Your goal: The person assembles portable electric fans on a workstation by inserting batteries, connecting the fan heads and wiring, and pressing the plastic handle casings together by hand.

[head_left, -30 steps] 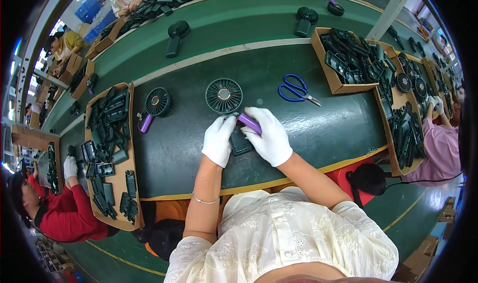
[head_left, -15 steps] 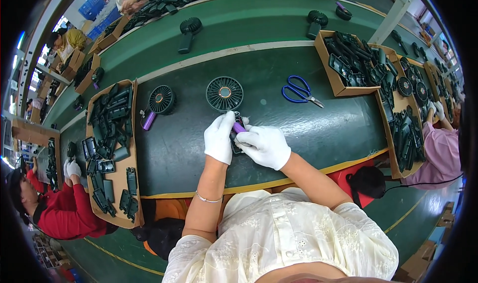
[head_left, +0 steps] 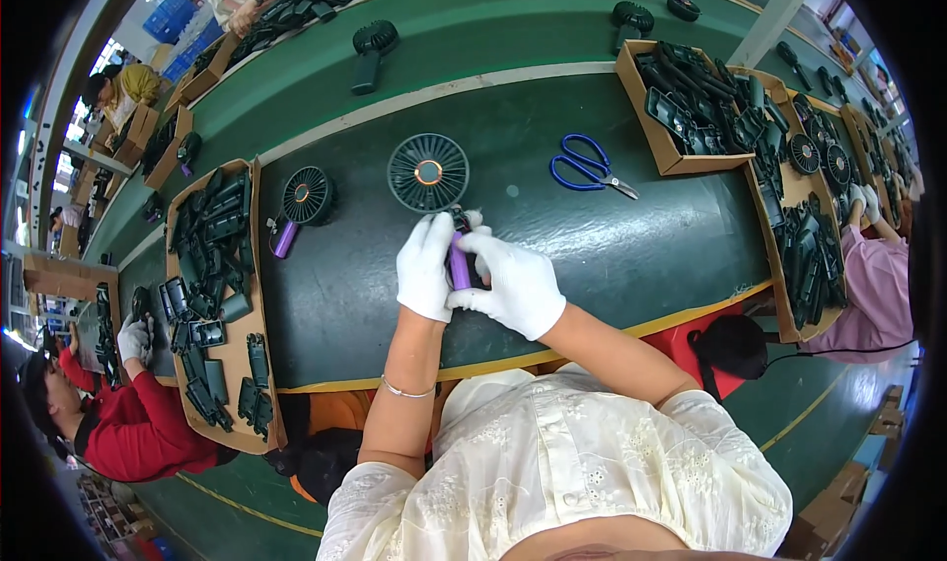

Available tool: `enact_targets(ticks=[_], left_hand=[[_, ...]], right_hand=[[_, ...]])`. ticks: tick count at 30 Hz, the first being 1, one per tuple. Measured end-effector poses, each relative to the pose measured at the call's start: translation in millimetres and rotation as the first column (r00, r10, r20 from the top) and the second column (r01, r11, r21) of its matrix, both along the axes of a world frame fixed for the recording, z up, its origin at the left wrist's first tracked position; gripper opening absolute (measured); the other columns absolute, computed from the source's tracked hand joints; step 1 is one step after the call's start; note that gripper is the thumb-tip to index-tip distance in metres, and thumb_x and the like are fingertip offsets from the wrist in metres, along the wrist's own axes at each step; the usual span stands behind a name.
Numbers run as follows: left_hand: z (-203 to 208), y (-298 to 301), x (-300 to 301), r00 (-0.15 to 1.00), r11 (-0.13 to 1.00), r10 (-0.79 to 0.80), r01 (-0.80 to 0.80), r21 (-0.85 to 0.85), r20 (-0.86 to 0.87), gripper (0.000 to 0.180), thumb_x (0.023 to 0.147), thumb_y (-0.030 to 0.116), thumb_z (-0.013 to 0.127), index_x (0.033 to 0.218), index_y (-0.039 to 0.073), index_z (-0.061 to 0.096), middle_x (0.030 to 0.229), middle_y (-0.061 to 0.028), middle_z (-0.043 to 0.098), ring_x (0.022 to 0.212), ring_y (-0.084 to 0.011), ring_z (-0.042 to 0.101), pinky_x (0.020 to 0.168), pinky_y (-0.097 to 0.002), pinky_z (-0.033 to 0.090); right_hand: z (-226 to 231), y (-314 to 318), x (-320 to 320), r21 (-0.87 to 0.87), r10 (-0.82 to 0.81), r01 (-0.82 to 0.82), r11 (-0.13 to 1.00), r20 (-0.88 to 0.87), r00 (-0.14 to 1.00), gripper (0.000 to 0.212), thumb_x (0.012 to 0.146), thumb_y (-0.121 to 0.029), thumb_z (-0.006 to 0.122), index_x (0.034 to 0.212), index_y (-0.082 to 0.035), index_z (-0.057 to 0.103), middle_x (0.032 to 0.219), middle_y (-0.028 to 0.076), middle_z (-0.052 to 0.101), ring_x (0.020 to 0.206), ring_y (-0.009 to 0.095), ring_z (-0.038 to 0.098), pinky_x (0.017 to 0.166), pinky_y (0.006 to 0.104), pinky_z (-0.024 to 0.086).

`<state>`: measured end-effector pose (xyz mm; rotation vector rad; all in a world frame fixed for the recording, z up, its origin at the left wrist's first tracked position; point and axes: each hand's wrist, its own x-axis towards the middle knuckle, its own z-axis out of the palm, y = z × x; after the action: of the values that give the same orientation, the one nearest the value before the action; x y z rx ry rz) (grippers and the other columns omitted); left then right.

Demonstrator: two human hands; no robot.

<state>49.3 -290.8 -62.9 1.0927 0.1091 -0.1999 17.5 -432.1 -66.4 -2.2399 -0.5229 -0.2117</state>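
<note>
Just in front of me, both white-gloved hands meet around a purple cylindrical battery (head_left: 459, 265) at the base of a round dark green fan head (head_left: 428, 172). My left hand (head_left: 425, 268) is closed on the battery's left side, its fingertips near the dark fan neck. From the right, my right hand (head_left: 515, 283) grips the battery, fingers at its upper part and thumb by its lower end. My fingers hide most of the neck. Another fan head (head_left: 308, 196) lies to the left, with a purple battery (head_left: 285, 239) beside it.
Blue-handled scissors (head_left: 592, 166) lie right of the fan head. Cardboard trays of dark green casing parts stand at the left (head_left: 258, 364) and right (head_left: 681, 166). Beyond the table, a green conveyor belt (head_left: 493, 43) carries handheld fans. Co-workers sit on both sides.
The battery has turned from slanted to nearly upright, and more of its length shows. My right thumb has shifted down to its lower end. The view has shifted slightly.
</note>
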Motion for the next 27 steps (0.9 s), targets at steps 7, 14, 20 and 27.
enact_targets(ticks=[7, 14, 20, 27], left_hand=[[1, 1, -2, 0.995, 0.997, 0.077, -0.077, 0.001, 0.066, 0.035, 0.105, 0.026, 0.047, 0.124, -0.002, 0.052, 0.111, -0.0156, 0.065, 0.096, -0.0211, 0.065, 0.086, -0.0353, 0.055], [-1, -4, -5, 0.990, 0.999, 0.038, -0.036, -0.017, 0.135, 0.035, 0.105, 0.023, 0.043, 0.124, -0.005, 0.053, 0.110, -0.0167, 0.067, 0.096, -0.0211, 0.065, 0.090, -0.0346, 0.053], [-2, 10, -4, 0.991, 0.993, -0.096, 0.101, -0.053, 0.091, 0.037, 0.104, 0.021, 0.046, 0.128, -0.006, 0.052, 0.118, -0.0179, 0.065, 0.102, -0.0225, 0.064, 0.095, -0.0355, 0.050], [-11, 9, -1, 0.953, 0.953, -0.260, 0.279, -0.117, 0.154, 0.049, 0.100, 0.016, 0.054, 0.144, -0.004, 0.044, 0.141, -0.0149, 0.053, 0.129, -0.0248, 0.051, 0.111, -0.0397, 0.039]], right_hand=[[0, 2, 10, 0.123, -0.047, 0.101, 0.987, -0.381, 0.923, 0.078, 0.067, -0.034, 0.087, 0.131, -0.009, 0.051, 0.099, 0.006, 0.072, 0.088, 0.019, 0.070, 0.083, 0.0328, 0.054], [-20, 4, 8, 0.341, 0.045, 0.134, 0.931, -0.469, 0.882, 0.047, 0.075, -0.017, 0.076, 0.117, -0.005, 0.061, 0.096, 0.005, 0.072, 0.088, 0.015, 0.068, 0.086, 0.0298, 0.052], [18, -25, 20, 0.460, 0.249, 0.111, 0.881, -0.651, 0.717, 0.046, 0.093, -0.030, 0.061, 0.124, 0.003, 0.063, 0.072, 0.007, 0.067, 0.058, 0.011, 0.061, 0.059, 0.0273, 0.051], [14, -39, 27, 0.717, 0.404, 0.431, 0.547, -0.678, 0.614, 0.034, 0.095, -0.015, 0.062, 0.119, 0.008, 0.062, 0.062, -0.001, 0.047, 0.048, 0.004, 0.039, 0.041, 0.0210, 0.026]])
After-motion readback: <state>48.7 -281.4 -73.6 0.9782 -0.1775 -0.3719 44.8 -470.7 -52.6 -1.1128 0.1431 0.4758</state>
